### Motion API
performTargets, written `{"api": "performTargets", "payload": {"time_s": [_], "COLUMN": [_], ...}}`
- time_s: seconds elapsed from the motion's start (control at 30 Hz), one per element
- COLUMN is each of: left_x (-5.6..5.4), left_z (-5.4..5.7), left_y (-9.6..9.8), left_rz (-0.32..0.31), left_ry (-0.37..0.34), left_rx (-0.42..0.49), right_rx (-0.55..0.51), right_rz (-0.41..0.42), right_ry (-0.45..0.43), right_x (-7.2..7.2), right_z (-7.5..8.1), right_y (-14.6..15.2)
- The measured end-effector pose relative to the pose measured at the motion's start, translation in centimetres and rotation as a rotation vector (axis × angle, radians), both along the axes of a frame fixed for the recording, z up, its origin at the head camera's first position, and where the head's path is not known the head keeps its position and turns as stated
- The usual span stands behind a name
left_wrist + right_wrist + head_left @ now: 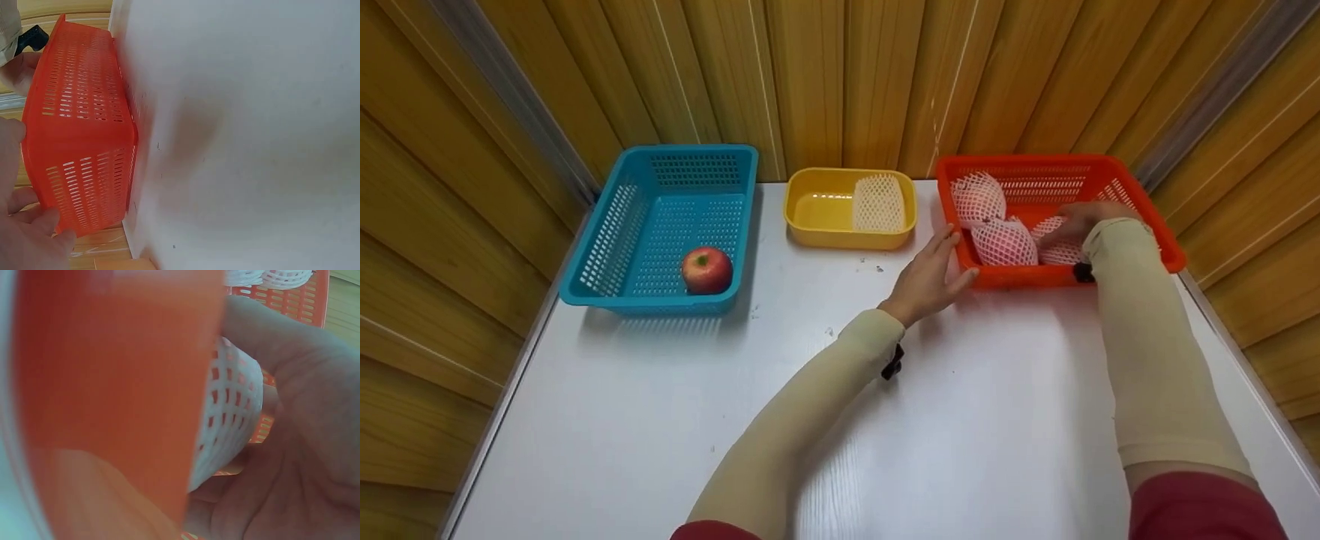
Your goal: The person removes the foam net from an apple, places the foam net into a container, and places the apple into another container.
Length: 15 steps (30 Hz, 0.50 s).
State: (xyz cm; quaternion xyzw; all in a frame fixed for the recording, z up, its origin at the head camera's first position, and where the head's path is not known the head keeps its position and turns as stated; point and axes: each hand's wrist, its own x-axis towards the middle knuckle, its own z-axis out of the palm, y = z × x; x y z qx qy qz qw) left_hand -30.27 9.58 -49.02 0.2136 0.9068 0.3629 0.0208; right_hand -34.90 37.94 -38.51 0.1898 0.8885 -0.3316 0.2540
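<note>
In the red basket (1020,277) sit apples in white foam nets; one netted apple (979,199) is at the back left and another netted apple (1005,241) in front of it. My right hand (1086,219) reaches in at the right, thumb and fingers curled round a third netted apple (233,399). The basket wall hides part of that apple in the right wrist view. My left hand (926,277) rests its fairly straight fingers (48,219) on the basket's left side, with the thumb at the front left corner.
A yellow bin (817,214) holds a loose foam net (879,204) at the back middle. To its left stands a blue basket (656,301) with one bare apple (707,270) in it. Wood-panelled walls (877,82) enclose the white table (960,420).
</note>
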Motion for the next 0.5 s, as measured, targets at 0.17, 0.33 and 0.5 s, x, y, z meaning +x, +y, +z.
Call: {"api": "performTargets", "payload": {"time_s": [0.17,0.33,0.5], "left_x": [-0.12,-0.21,-0.17], "left_z": [0.02,-0.10,-0.11], "left_y": [-0.06,-0.02,0.03], "left_rz": [0.000,0.002,0.008], "left_ry": [0.033,0.054,0.072], "left_rx": [-0.033,-0.053,-0.063], "right_rx": [-0.055,-0.005,0.113], "right_rz": [-0.064,-0.013,0.162], "right_ry": [0.022,0.015,-0.004], "right_x": [0.51,0.21,-0.39], "right_z": [0.11,-0.06,0.29], "right_y": [-0.18,-0.01,0.41]}}
